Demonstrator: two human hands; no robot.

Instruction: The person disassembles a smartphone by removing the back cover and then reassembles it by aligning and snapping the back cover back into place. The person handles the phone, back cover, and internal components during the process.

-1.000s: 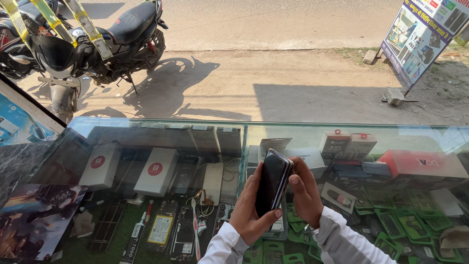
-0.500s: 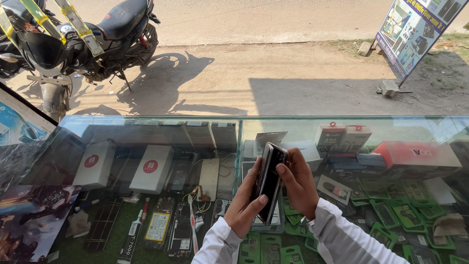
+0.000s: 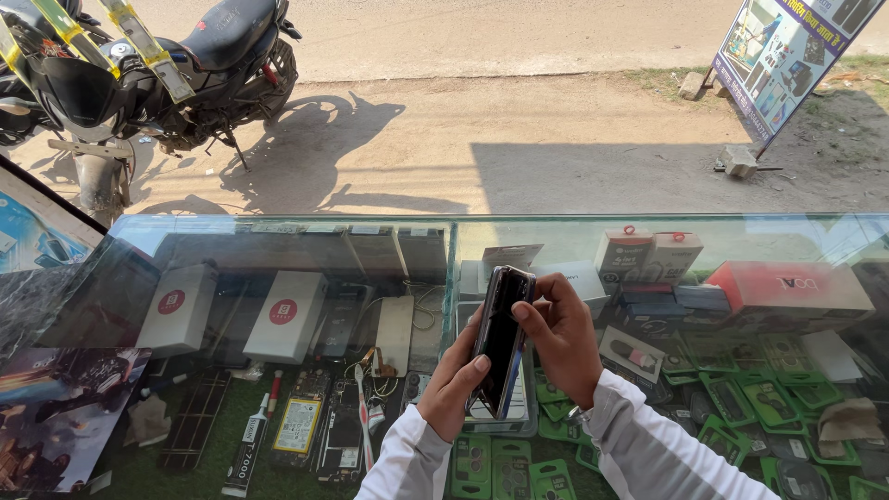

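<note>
The fingers (image 3: 468, 356) of the left hand (image 3: 454, 389) curl around the lower edge of a dark smartphone (image 3: 501, 338), with one fingertip pressed against its glossy black face. The right hand (image 3: 560, 338) closes on the phone from the other side: its thumb lies across the upper edge near the top corner, and the remaining fingers wrap behind the back. Both hands grip the phone together, holding it nearly upright and turned edge-on toward the camera, just above the glass table (image 3: 389, 227). White sleeves cover both wrists, and a band shows at the right wrist.

Directly beneath the phone, under the glass, lies a pale flat tray. Left of the hands, inside the case, stand two white boxes with red round marks (image 3: 282, 315), and below them a bare phone battery (image 3: 298, 424), a loose phone board, a small tube and a toothbrush lie on green matting. To the right are many green packets (image 3: 741, 393), a long red box (image 3: 801, 287) and two small white boxes with red loops on top (image 3: 648, 255).

Beyond the table is a sunlit dirt road. A black motorcycle (image 3: 185, 65) is parked at the upper left, and a blue signboard (image 3: 782, 56) leans at the upper right, propped by stones.
</note>
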